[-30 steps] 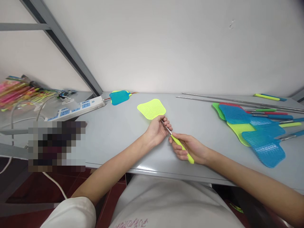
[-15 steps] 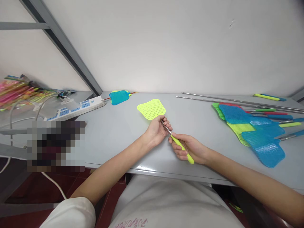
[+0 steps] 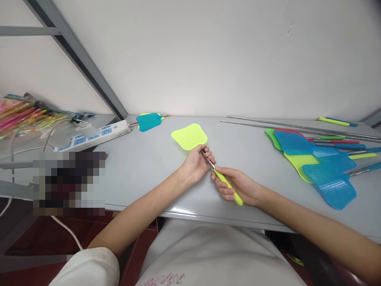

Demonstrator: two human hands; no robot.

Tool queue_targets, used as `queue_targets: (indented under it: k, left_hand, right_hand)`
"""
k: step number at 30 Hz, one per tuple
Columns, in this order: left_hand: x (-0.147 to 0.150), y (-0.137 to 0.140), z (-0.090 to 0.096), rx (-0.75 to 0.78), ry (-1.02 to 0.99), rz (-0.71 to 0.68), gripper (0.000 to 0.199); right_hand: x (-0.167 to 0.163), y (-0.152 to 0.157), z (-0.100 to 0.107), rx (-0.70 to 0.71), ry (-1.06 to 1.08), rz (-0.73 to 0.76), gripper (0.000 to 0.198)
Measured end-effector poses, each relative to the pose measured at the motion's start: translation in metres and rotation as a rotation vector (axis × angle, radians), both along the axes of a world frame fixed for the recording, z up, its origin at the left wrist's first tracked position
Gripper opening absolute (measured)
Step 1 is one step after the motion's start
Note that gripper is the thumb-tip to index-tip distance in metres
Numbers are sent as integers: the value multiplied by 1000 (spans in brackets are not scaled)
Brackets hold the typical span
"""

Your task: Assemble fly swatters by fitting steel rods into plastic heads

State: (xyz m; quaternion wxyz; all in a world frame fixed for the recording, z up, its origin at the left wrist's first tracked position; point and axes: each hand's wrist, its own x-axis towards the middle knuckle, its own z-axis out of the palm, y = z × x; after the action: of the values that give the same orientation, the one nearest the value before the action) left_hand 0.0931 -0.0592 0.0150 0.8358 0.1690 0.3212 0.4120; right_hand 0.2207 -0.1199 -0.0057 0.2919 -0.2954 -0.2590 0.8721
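A yellow-green fly swatter (image 3: 190,136) with a perforated head and a metal shaft is held slantwise above the grey table. My left hand (image 3: 199,162) is closed round the shaft just below the head, hiding the joint between them. Lower right, my right hand (image 3: 230,184) grips the yellow-green handle, its fingers wrapped beneath. The tip of the handle sticks out past the palm. Both hands are close together, with a short stretch of bare shaft between them.
Several fly swatters (image 3: 330,182) in blue, green, red and yellow lie piled at right, near long metal rods (image 3: 268,124). Loose handles (image 3: 336,121) rest by the wall. Blue and yellow swatter heads (image 3: 149,122) and a power strip (image 3: 95,137) are at left, beside bagged colourful items (image 3: 20,113).
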Motion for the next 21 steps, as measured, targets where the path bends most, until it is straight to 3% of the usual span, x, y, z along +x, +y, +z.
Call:
queue_targets:
  k: [21]
  left_hand:
    - [1,0,1,-9,23,4,20]
  right_hand:
    - [0,1,-1,-4,1,11,24]
